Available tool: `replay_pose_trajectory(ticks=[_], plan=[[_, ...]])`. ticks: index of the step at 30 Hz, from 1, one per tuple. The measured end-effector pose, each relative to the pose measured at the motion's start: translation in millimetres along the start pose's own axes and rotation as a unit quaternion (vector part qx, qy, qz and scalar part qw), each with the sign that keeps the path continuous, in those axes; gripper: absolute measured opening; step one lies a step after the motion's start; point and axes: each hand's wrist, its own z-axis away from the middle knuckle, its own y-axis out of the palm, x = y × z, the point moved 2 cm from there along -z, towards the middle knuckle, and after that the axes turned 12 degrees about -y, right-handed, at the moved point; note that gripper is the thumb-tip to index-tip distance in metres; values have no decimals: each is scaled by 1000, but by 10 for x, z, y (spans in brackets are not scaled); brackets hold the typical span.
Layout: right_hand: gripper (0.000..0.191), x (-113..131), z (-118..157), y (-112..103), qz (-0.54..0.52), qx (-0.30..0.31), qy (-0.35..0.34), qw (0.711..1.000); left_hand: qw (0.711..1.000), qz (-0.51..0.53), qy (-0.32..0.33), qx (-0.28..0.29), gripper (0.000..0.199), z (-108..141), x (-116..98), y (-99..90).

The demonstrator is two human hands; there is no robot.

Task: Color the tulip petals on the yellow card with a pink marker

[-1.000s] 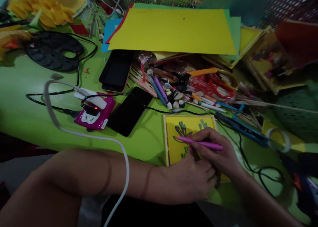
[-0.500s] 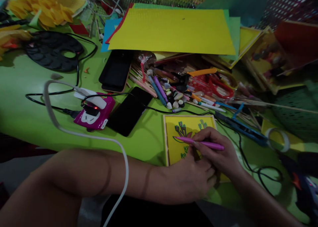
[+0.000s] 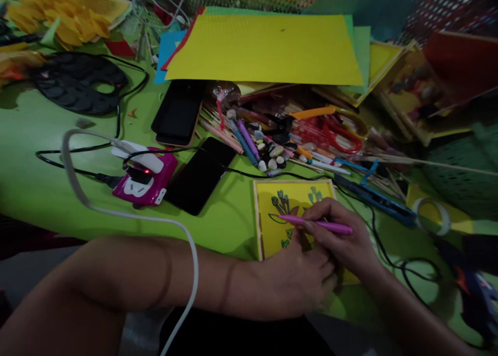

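Note:
A pink marker (image 3: 334, 227) is pinched in my right hand (image 3: 342, 236), its tip at a leaf outline on a yellow board. The yellow board (image 3: 268, 236) has a pale wooden frame and drawings of flowers with green outlines. My left hand (image 3: 299, 278) lies across the board's lower part, just below my right hand. Its fingers are bent and partly hidden beneath my right hand; whether they hold anything does not show.
Left of the board are a dark phone (image 3: 202, 174) and a magenta power socket (image 3: 165, 172) with cables. Pebbles (image 3: 277, 151), markers and sticks lie behind it, below yellow paper (image 3: 264, 47). A blue cutter (image 3: 377, 200) and tape roll (image 3: 447, 221) are at right.
The pink marker's tip has moved slightly right along the leaf outline. The whole view has shifted a little, and my left hand stays on the board.

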Motion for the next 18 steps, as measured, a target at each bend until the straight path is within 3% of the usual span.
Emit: replay_pose_trajectory(ticks=[11, 18], plan=[[19, -22, 12, -41, -9, -3, 24, 1000, 999, -40, 2, -30, 41, 20, -5, 16], [17, -7, 18, -65, -10, -3, 22, 1000, 999, -10, -1, -31, 45, 21, -1, 46]])
